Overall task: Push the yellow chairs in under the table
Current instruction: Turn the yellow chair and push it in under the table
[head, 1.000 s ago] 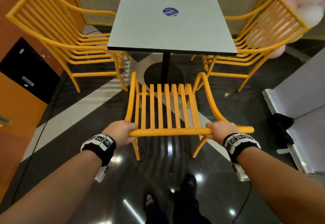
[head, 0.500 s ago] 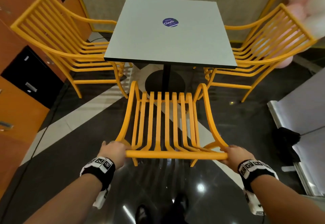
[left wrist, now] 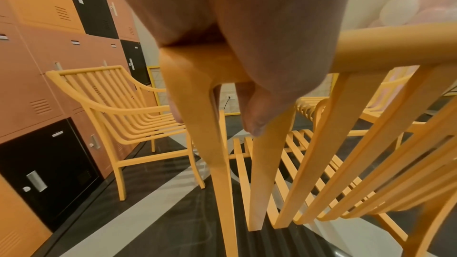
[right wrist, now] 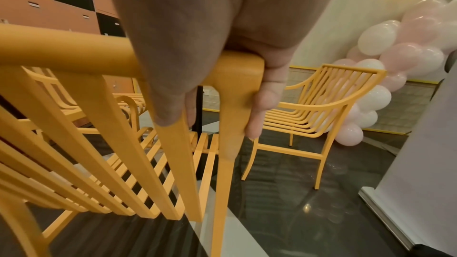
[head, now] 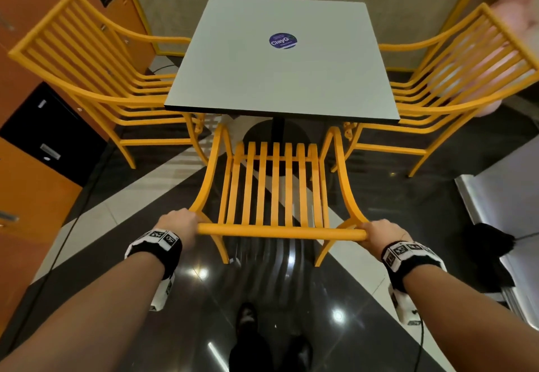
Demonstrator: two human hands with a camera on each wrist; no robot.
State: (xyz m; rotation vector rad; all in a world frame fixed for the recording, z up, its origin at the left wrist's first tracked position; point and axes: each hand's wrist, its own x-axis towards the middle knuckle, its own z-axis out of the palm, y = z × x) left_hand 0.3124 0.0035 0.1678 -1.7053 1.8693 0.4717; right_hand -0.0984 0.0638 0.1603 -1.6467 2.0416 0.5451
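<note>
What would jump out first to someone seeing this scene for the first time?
Probably the near yellow chair, dead centre, with the left hand and right hand gripping the two ends of its top rail and its front at the edge of the grey table. Next, the two matching chairs, one at the table's left and one at its right, and the pink and white balloons behind the right one.

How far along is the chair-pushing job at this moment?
Done: neither side chair is fully in; the left chair and right chair have only their seat fronts under the table. In hand: left hand and right hand hold the near chair's top rail, its seat front near the table edge. Left: finishing all three.
</note>
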